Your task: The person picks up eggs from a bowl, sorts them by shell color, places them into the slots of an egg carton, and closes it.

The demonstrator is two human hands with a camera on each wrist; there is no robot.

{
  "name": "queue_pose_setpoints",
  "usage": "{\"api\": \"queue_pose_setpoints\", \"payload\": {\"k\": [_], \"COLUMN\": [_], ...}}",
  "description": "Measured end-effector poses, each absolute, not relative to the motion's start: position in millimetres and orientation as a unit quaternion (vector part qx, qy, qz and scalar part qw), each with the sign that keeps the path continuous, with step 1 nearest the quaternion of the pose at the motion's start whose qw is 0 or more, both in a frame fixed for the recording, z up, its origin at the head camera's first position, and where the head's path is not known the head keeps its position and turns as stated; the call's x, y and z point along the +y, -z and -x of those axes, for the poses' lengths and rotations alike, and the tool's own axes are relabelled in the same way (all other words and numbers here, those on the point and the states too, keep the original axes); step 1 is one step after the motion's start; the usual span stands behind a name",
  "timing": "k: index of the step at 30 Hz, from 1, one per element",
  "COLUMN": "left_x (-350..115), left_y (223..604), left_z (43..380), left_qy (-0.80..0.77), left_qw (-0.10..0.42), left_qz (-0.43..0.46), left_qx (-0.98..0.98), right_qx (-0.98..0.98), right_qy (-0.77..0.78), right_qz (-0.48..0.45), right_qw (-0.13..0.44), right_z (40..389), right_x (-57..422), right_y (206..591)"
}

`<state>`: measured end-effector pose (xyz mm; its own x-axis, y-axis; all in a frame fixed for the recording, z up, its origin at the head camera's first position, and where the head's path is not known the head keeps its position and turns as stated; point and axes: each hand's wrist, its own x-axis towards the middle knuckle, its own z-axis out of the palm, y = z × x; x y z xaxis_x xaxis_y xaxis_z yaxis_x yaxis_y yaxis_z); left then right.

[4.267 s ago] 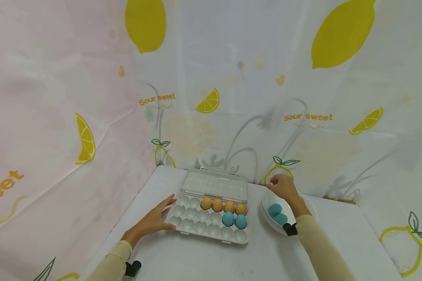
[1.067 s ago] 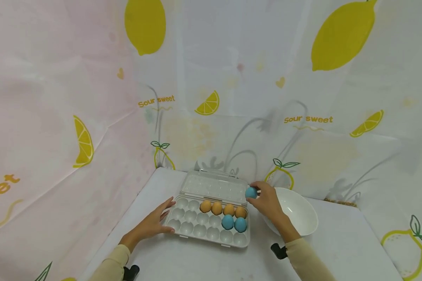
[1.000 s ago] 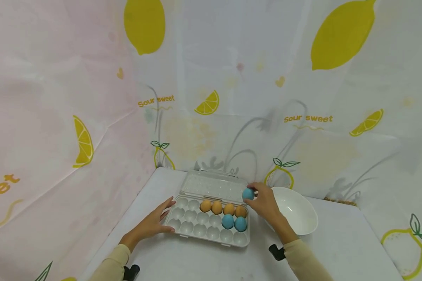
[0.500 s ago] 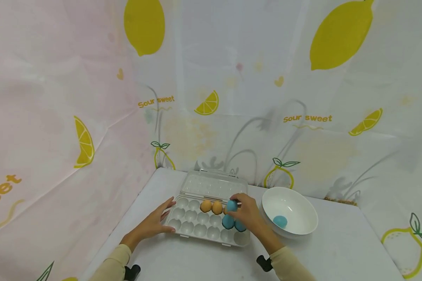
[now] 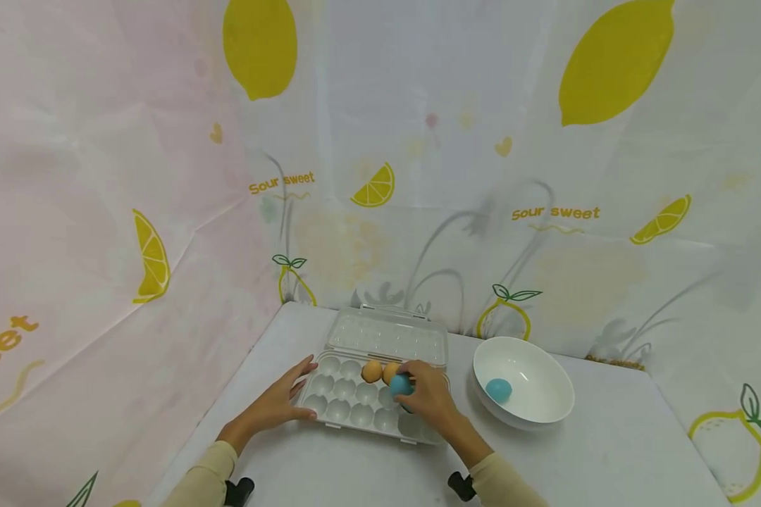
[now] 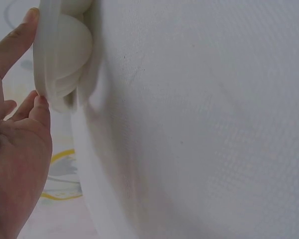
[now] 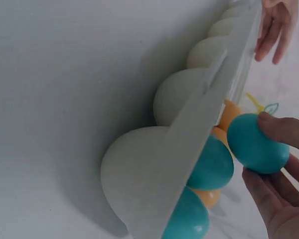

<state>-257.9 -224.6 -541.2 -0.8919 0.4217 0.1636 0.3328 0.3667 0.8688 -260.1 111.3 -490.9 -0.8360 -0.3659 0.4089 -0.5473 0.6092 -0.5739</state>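
We find the right hand (image 5: 428,398) shifted from above the bowl (image 5: 539,384) to over the egg tray (image 5: 362,414), now pinching a blue egg (image 7: 256,144). We count one remaining egg (image 5: 499,390) in the bowl, against two earlier.

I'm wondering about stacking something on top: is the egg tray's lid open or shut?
Open: the clear lid is folded back behind the egg tray, leaving its cups uncovered.

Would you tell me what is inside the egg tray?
Orange eggs and two blue eggs show. In the head view, the right hand, pinching another blue egg, partly hides the right side of the egg tray.
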Motion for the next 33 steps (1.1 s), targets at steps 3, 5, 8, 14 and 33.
{"api": "queue_pose_setpoints", "payload": {"k": [3, 5, 8, 14, 33], "left_x": [-225, -224, -224, -223, -216], "left_y": [541, 541, 540, 537, 512], "left_z": [258, 258, 257, 254, 239], "left_qy": [-0.515, -0.515, -0.514, -0.517, -0.534], "left_qw": [0.044, 0.043, 0.041, 0.042, 0.039], "left_qz": [-0.232, -0.235, -0.240, -0.234, -0.235], "left_qx": [0.824, 0.823, 0.822, 0.823, 0.811], "right_qx": [-0.897, -0.900, -0.905, -0.909, -0.923], "right_qy": [-0.332, -0.318, -0.294, -0.263, -0.223], "right_qz": [-0.265, -0.272, -0.282, -0.293, -0.291], "right_qw": [0.124, 0.118, 0.122, 0.137, 0.121], "right_z": [260, 261, 262, 264, 264], "right_x": [107, 105, 102, 97, 90], "right_y": [497, 501, 506, 511, 515]}}
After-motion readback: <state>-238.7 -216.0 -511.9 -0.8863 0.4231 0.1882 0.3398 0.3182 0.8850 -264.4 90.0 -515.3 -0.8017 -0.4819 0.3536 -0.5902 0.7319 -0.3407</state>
